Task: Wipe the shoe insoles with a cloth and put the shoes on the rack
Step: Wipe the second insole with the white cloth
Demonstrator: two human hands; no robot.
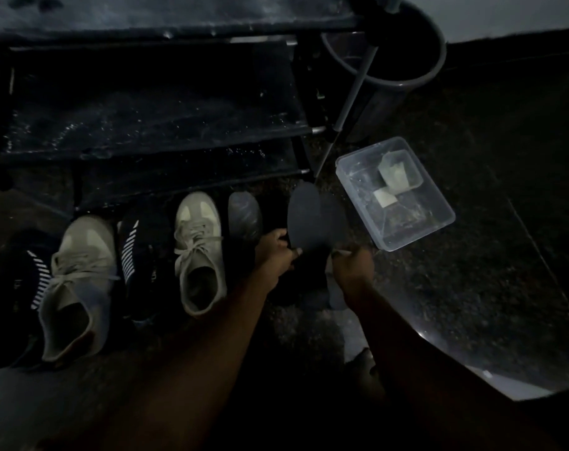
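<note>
— Our left hand [275, 252] has its fingers curled round the lower part of a dark, flat foam insole [304, 219], holding it with the toe end pointing away from us, towards the rack.

— And our right hand [353, 265]?

— Curled as well, at the insole's right edge, pinching a pale strip [340, 253]. It is too dark for us to tell whether that is the cloth.

— What do we see across the floor, from the left?

— On the dark speckled floor [471, 271], a black shoe with slanted white stripes [32, 281]. Just beside it is a pale grey lace-up sneaker [78, 288], then a second black striped shoe [137, 255], then a second pale lace-up sneaker [198, 252]. All four stand in front of the black tiered shoe rack [146, 125], toes towards it.

— And nearer our hands?

— A dark grey rounded piece [244, 216] lies just left of our left hand; we can't tell whether it is a shoe toe or an insole. Right of our hands sits a clear rectangular plastic box [416, 222] holding a smaller clear tub [400, 172]. Beyond it stands a dark round bucket [403, 84] with a grey metal pole [351, 102] slanting across its front.
</note>
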